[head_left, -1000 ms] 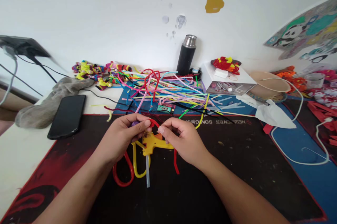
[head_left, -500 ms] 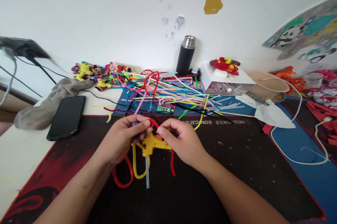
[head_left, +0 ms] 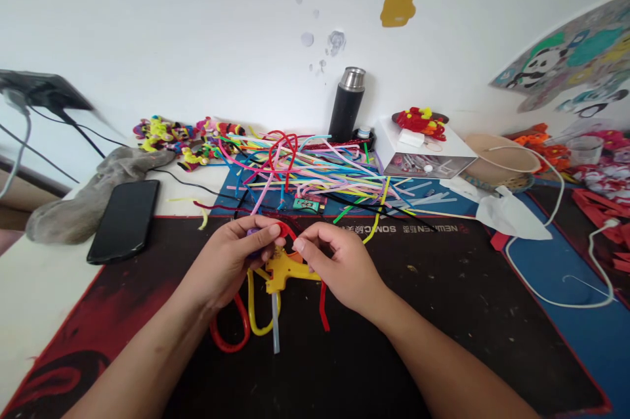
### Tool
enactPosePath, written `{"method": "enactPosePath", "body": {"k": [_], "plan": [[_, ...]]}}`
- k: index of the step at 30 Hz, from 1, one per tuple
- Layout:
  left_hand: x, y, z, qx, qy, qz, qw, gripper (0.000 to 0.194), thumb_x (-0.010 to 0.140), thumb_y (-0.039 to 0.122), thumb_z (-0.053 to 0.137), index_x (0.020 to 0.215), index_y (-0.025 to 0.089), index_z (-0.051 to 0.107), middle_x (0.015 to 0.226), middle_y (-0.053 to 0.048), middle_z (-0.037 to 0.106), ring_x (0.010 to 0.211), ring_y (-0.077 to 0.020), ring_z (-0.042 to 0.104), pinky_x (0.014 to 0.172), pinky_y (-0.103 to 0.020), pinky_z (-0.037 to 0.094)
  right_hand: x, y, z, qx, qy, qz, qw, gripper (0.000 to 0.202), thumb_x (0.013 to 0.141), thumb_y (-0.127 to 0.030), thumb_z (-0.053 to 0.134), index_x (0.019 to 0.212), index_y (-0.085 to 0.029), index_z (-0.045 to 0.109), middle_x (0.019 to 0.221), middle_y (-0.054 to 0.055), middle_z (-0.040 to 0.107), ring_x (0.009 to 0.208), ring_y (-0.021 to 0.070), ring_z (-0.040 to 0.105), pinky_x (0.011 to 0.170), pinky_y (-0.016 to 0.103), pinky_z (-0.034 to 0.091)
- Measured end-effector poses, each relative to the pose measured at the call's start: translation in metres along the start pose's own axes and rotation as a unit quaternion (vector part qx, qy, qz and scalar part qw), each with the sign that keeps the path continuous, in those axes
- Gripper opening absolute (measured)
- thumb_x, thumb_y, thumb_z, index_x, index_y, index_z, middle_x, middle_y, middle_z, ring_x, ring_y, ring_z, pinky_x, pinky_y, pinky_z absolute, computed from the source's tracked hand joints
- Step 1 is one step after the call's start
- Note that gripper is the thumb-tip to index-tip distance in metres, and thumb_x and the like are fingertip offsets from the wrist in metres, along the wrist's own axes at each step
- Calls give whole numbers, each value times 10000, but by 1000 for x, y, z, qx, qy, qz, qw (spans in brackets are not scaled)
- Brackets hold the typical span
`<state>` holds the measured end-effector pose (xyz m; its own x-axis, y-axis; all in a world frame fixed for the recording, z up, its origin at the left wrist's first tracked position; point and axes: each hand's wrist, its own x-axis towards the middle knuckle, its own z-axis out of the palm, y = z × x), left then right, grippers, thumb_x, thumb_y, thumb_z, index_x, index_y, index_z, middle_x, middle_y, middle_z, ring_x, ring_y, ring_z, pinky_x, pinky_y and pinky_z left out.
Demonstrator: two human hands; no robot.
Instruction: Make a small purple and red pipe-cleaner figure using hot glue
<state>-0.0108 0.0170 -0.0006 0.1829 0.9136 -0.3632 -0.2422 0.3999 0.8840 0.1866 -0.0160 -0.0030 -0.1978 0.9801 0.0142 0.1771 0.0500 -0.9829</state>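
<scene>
My left hand [head_left: 249, 248] is closed, its thumb and fingers pinching a curled part of a red pipe cleaner [head_left: 323, 306] and something purple [head_left: 253, 242]. Close beside it, my right hand [head_left: 335, 258] pinches the same red strip, whose free end hangs below the palm. Under both hands lies a yellow glue gun [head_left: 285, 272] with a clear glue stick [head_left: 275, 324] poking out toward me. A red loop [head_left: 233, 347] and a yellow loop [head_left: 252, 310] hang or lie below my left hand; their upper parts are hidden.
Behind the hands is a pile of coloured pipe cleaners [head_left: 315, 169]. A black bottle [head_left: 347, 104] and a white box [head_left: 428, 150] stand at the back. A phone [head_left: 125, 220] lies left; a white cable [head_left: 566, 306] curves at the right.
The hanging end of the red strip has shifted very slightly. Both hands keep nearly the same position and grip.
</scene>
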Motion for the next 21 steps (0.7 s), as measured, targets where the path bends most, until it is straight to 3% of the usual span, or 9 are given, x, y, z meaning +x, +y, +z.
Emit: {"method": "enactPosePath", "body": {"k": [21], "plan": [[0, 0, 1, -15, 6, 6, 1000, 462, 521, 471, 1098, 733, 158, 833, 669, -27, 714, 523, -68, 497, 445, -175, 320, -1, 4, 4, -11, -1, -6, 1000, 204, 1001, -353, 671, 866, -206, 716, 703, -37, 608, 633, 124, 511, 582, 256, 381]]}}
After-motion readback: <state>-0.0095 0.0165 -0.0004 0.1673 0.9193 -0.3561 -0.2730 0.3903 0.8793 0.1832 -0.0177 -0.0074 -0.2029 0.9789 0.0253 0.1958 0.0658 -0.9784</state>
